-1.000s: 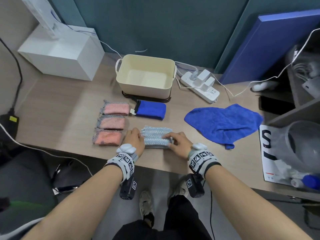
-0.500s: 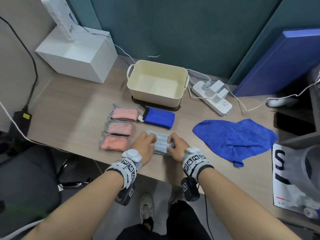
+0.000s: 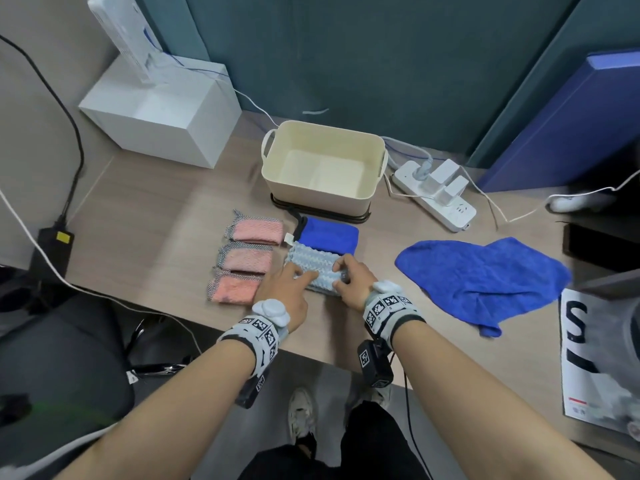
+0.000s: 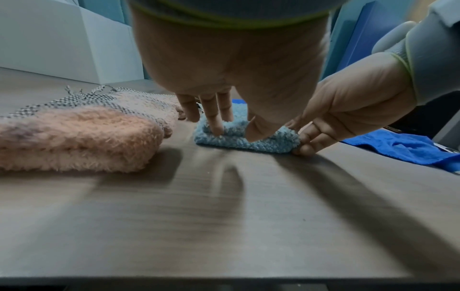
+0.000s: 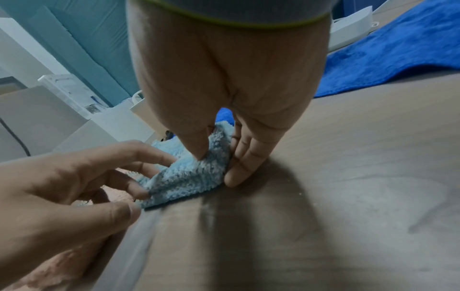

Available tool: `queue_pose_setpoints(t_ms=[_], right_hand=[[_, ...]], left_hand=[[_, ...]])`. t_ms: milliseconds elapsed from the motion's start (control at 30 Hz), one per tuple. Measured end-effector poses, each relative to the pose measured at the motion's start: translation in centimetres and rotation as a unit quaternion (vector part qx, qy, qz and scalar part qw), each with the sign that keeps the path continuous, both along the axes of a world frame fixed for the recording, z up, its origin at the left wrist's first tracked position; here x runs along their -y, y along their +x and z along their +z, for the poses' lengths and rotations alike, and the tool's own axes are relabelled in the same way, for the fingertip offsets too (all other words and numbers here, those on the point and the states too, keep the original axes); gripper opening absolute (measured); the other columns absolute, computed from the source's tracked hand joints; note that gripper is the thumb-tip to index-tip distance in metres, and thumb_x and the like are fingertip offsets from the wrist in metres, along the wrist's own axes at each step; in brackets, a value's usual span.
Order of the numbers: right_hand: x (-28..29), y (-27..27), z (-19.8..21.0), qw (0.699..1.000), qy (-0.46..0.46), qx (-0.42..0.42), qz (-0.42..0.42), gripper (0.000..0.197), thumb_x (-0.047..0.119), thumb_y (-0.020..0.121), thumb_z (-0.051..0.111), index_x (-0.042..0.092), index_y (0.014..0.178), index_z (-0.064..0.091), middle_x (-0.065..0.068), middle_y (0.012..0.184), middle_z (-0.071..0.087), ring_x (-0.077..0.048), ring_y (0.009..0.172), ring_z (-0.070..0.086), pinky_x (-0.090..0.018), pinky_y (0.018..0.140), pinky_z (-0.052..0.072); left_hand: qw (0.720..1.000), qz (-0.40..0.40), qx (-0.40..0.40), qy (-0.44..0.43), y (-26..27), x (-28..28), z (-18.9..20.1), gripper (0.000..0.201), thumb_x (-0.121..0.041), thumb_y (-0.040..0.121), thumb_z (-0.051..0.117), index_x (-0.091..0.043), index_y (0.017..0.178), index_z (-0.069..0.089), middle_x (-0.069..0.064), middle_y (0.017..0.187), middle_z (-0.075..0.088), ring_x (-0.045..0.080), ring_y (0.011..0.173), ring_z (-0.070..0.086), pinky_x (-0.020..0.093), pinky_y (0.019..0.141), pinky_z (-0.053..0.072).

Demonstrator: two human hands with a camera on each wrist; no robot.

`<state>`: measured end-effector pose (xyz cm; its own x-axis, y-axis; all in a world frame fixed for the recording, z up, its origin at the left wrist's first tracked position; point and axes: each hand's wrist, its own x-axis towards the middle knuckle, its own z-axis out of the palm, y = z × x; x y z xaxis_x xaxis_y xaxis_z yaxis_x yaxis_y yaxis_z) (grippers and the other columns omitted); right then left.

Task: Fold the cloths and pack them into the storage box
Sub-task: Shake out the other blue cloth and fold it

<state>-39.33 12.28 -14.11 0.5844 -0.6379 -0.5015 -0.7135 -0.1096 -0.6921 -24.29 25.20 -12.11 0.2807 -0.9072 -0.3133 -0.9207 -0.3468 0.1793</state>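
A wood-grain desk (image 3: 145, 216) runs across the head view, backed by a dark teal wall (image 3: 381, 53) at 12 o'clock and a beige wall at 9. The cream box (image 3: 323, 199) sits near the desk's middle on a dark base, and nothing shows inside it. At 10 o'clock from it stands a white carton (image 3: 162, 112); at 3 o'clock lies a power strip (image 3: 436, 199) with plugs in it. A blue panel (image 3: 561, 123) leans at the far right.

Both hands are on the folded light-blue cloth (image 3: 317, 268), which lies at 6 o'clock from the box, touching the folded blue cloth (image 3: 329, 239) beyond it. The left hand (image 3: 287, 292) pinches its left end, fingers on top and thumb at the near edge. The right hand (image 3: 353, 280) grips the right end, thumb pressed on top, fingers along the side.

Three folded pink cloths (image 3: 247, 259) line up at 9 o'clock from the light-blue one. An unfolded blue cloth (image 3: 485, 275) lies spread at 3 o'clock, well apart
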Motion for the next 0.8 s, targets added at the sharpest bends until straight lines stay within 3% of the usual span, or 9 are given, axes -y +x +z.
queue_pose_setpoints(t_ms=[100, 167, 233, 333, 433, 500, 633, 733, 800], right_hand=[[0.6, -0.6, 0.3, 0.999, 0.031, 0.017, -0.006, 0.032, 0.009, 0.093, 0.065, 0.027, 0.119, 0.060, 0.005, 0.091, 0.054, -0.006, 0.073, 0.051, -0.015, 0.061, 0.040], [1.2, -1.1, 0.9, 0.999, 0.045, 0.028, -0.002, 0.040, 0.004, 0.091, 0.066, 0.023, 0.126, 0.065, 0.008, 0.089, 0.055, -0.007, 0.076, 0.053, -0.009, 0.063, 0.040], [1.8, -1.7, 1.8, 0.999, 0.039, 0.033, 0.014, 0.046, 0.003, 0.087, 0.065, 0.027, 0.126, 0.066, 0.002, 0.091, 0.060, -0.015, 0.080, 0.058, -0.020, 0.074, 0.047], [3.5, -3.8, 3.2, 1.000, 0.008, 0.000, -0.001, 0.038, 0.018, 0.081, 0.061, 0.041, 0.111, 0.058, -0.002, 0.092, 0.063, -0.023, 0.077, 0.063, -0.034, 0.076, 0.055], [5.9, -8.7, 3.6, 0.998, -0.029, -0.032, -0.053, 0.029, 0.023, 0.079, 0.066, 0.031, 0.103, 0.052, -0.002, 0.095, 0.058, -0.021, 0.076, 0.056, -0.037, 0.079, 0.053], [7.2, -12.0, 3.2, 0.994, -0.047, -0.084, -0.057, 0.033, 0.033, 0.073, 0.068, 0.031, 0.098, 0.048, 0.002, 0.098, 0.054, -0.021, 0.081, 0.057, -0.042, 0.082, 0.053], [9.2, -19.0, 1.6, 0.975, -0.063, -0.214, -0.018, 0.050, 0.055, 0.063, 0.071, 0.035, 0.097, 0.040, 0.007, 0.101, 0.046, -0.024, 0.094, 0.054, -0.041, 0.083, 0.050], [8.8, -21.5, 0.6, 0.970, -0.112, -0.215, 0.021, 0.051, 0.051, 0.069, 0.078, 0.033, 0.100, 0.042, 0.006, 0.105, 0.042, -0.023, 0.100, 0.045, -0.037, 0.083, 0.038], [8.8, -21.7, 0.1, 0.971, -0.132, -0.197, 0.019, 0.049, 0.051, 0.070, 0.078, 0.031, 0.098, 0.043, 0.007, 0.104, 0.041, -0.022, 0.097, 0.042, -0.037, 0.081, 0.035]], left_hand=[[1.000, -0.007, 0.011, 0.009, 0.2, 0.4, 0.7, 0.055, -0.027, 0.081, 0.055, -0.042, 0.134, 0.046, -0.002, 0.118, 0.050, 0.025, 0.102, 0.056, 0.037, 0.084, 0.042], [1.000, -0.006, 0.019, 0.007, 0.1, 1.1, 1.5, 0.048, -0.030, 0.083, 0.055, -0.040, 0.130, 0.050, -0.001, 0.116, 0.051, 0.026, 0.100, 0.055, 0.037, 0.086, 0.042], [0.999, -0.008, 0.038, -0.013, -0.4, 2.0, 2.3, 0.036, -0.032, 0.083, 0.057, -0.036, 0.118, 0.057, 0.000, 0.112, 0.051, 0.027, 0.097, 0.054, 0.037, 0.084, 0.042], [0.998, -0.034, 0.035, -0.039, -2.0, 4.3, 3.2, 0.027, -0.028, 0.081, 0.059, -0.028, 0.108, 0.060, 0.001, 0.107, 0.052, 0.029, 0.095, 0.055, 0.036, 0.078, 0.039], [0.994, -0.094, -0.012, -0.056, -5.7, 8.4, 2.8, 0.031, -0.023, 0.077, 0.061, -0.025, 0.108, 0.061, 0.003, 0.107, 0.052, 0.030, 0.092, 0.055, 0.037, 0.078, 0.038], [0.989, -0.133, -0.030, -0.063, -8.3, 10.8, 2.0, 0.032, -0.021, 0.077, 0.061, -0.024, 0.109, 0.061, 0.003, 0.109, 0.053, 0.031, 0.089, 0.056, 0.038, 0.077, 0.040], [0.975, -0.216, -0.024, -0.043, -13.6, 15.3, 0.2, 0.034, -0.023, 0.080, 0.059, -0.024, 0.114, 0.060, 0.004, 0.115, 0.056, 0.034, 0.091, 0.059, 0.034, 0.072, 0.039], [0.970, -0.244, 0.000, -0.001, -15.6, 17.0, -1.0, 0.038, -0.023, 0.078, 0.062, -0.020, 0.115, 0.058, 0.006, 0.117, 0.057, 0.035, 0.093, 0.057, 0.037, 0.073, 0.045], [0.972, -0.233, 0.011, 0.014, -16.2, 18.0, -1.7, 0.030, -0.019, 0.079, 0.062, -0.017, 0.108, 0.058, 0.010, 0.110, 0.057, 0.037, 0.089, 0.056, 0.040, 0.069, 0.045]])
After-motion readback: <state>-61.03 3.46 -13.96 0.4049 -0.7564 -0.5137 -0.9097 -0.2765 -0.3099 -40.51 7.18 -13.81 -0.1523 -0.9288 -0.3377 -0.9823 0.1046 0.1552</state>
